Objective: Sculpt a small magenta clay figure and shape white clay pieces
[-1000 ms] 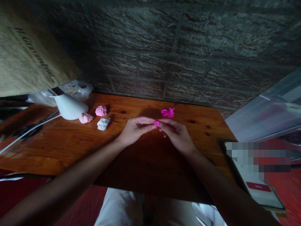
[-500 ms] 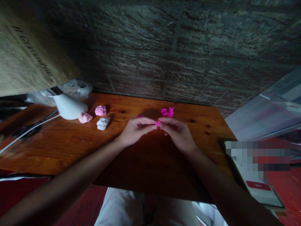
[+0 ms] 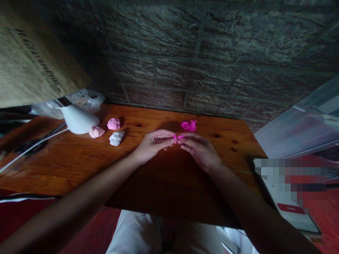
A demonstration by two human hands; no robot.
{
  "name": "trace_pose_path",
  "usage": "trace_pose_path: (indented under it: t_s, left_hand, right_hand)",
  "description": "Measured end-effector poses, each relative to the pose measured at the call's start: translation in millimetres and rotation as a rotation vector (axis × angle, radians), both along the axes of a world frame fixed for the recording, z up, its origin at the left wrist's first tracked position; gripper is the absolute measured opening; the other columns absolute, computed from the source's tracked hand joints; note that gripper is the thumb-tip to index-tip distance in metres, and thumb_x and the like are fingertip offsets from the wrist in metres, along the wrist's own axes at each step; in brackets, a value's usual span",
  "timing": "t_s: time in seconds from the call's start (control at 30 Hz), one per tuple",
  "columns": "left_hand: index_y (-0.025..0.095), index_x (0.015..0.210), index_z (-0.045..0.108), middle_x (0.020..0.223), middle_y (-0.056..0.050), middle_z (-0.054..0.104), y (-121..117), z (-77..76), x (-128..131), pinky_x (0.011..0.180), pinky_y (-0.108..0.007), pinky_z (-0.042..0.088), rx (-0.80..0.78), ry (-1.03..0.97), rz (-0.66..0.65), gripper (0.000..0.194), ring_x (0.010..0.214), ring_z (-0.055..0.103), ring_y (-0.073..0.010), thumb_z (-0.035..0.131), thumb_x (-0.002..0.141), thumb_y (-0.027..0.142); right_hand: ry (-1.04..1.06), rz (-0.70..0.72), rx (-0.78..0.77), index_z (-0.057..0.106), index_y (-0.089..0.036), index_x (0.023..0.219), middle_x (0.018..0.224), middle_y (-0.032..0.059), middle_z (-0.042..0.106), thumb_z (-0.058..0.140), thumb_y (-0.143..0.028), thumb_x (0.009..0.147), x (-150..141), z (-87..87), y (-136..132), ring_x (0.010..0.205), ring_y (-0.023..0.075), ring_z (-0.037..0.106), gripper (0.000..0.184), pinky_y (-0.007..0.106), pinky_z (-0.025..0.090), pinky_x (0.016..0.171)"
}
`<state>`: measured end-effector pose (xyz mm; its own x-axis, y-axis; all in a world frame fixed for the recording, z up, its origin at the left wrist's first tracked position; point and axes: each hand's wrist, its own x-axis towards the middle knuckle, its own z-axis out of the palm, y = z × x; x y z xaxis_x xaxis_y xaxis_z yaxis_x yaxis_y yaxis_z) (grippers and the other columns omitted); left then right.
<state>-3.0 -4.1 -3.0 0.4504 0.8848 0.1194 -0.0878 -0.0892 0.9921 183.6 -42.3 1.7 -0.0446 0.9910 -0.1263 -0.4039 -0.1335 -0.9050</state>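
Observation:
Over the table, my left hand (image 3: 156,145) pinches a small bright pink clay piece (image 3: 175,138) between thumb and fingertips. My right hand (image 3: 200,148) is closed on another small pink clay bit (image 3: 181,137), just right of the first with a narrow gap between them. Beyond my right hand lies a bright pink clay figure (image 3: 192,125), beside a round coiled pink clay shape (image 3: 185,125). Three lumps rest farther left: a pink clay lump (image 3: 113,124), a pale pink lump (image 3: 96,132) and a white lump (image 3: 116,138).
A white lamp-like object (image 3: 79,119) with a cable stands at the left, under a printed paper shade (image 3: 39,63). Behind it is a clear plastic bag (image 3: 87,100). A stone-patterned wall (image 3: 180,70) backs the wooden table (image 3: 87,169). A tablet-like device (image 3: 291,208) sits at right.
The pink clay between my fingertips, seen as one cluster before, now shows as two bits with a gap. My right fingers have shifted slightly. The lumps on the table stay put.

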Motion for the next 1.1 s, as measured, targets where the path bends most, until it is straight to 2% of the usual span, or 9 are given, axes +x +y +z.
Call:
trace_pose_path:
  t_s: [0.2, 0.33, 0.5, 0.67, 0.87, 1.1]
  left_hand:
    - [0.016, 0.095, 0.078, 0.097, -0.007, 0.078, -0.7, 0.1, -0.2, 0.068, -0.026, 0.052, 0.063, 0.027, -0.005, 0.028, 0.082, 0.069, -0.0162, 0.082, 0.076, 0.036]
    - [0.016, 0.094, 0.079, 0.094, -0.006, 0.078, -1.9, 0.4, 1.1, 0.067, -0.024, 0.052, 0.067, 0.035, 0.012, 0.026, 0.077, 0.069, -0.0139, 0.083, 0.075, 0.034]
    - [0.016, 0.094, 0.08, 0.098, -0.007, 0.079, -2.0, -1.3, 2.5, 0.08, -0.029, 0.056, 0.084, 0.019, 0.024, 0.027, 0.085, 0.072, -0.0172, 0.084, 0.074, 0.032]
    - [0.017, 0.097, 0.08, 0.095, -0.007, 0.08, -0.9, -3.3, 2.2, 0.072, -0.027, 0.056, 0.083, 0.017, 0.024, 0.027, 0.076, 0.071, -0.0148, 0.083, 0.074, 0.032]
    - [0.018, 0.096, 0.08, 0.094, -0.006, 0.08, -1.4, -2.8, 2.4, 0.07, -0.025, 0.055, 0.055, -0.001, 0.03, 0.026, 0.075, 0.07, -0.0134, 0.084, 0.074, 0.031]
    - [0.017, 0.092, 0.08, 0.098, -0.006, 0.08, 0.2, -4.5, 2.0, 0.086, -0.032, 0.057, 0.054, -0.019, 0.067, 0.025, 0.088, 0.073, -0.0174, 0.086, 0.072, 0.029]
  right_hand:
    - [-0.251, -0.068, 0.141, 0.079, -0.023, 0.087, 0.085, 0.0018, 0.079, 0.087, -0.037, 0.065, -0.7, -3.1, -0.8, 0.081, 0.0179, 0.073, 0.027, 0.03, 0.058, 0.07]
    - [-0.345, -0.108, 0.188, 0.08, -0.023, 0.085, 0.087, 0.0021, 0.079, 0.083, -0.04, 0.069, 0.7, -5.2, 0.3, 0.079, 0.018, 0.072, 0.024, 0.03, 0.058, 0.067]
    - [-0.358, -0.101, 0.213, 0.079, -0.022, 0.088, 0.085, 0.0021, 0.078, 0.083, -0.04, 0.069, 0.0, -7.8, 0.5, 0.072, 0.0168, 0.07, 0.026, 0.029, 0.056, 0.063]
    - [-0.356, -0.096, 0.199, 0.078, -0.022, 0.093, 0.088, 0.003, 0.078, 0.085, -0.037, 0.068, -0.2, -7.7, 0.1, 0.077, 0.0178, 0.071, 0.03, 0.029, 0.056, 0.063]
    - [-0.34, -0.069, 0.205, 0.076, -0.022, 0.093, 0.083, 0.0018, 0.076, 0.084, -0.036, 0.068, 0.3, -7.1, 0.1, 0.074, 0.0165, 0.07, 0.03, 0.027, 0.054, 0.06]
    - [-0.35, -0.065, 0.206, 0.075, -0.022, 0.095, 0.087, 0.0028, 0.077, 0.084, -0.038, 0.068, -0.6, -7.1, -0.2, 0.078, 0.0183, 0.07, 0.032, 0.03, 0.056, 0.062]
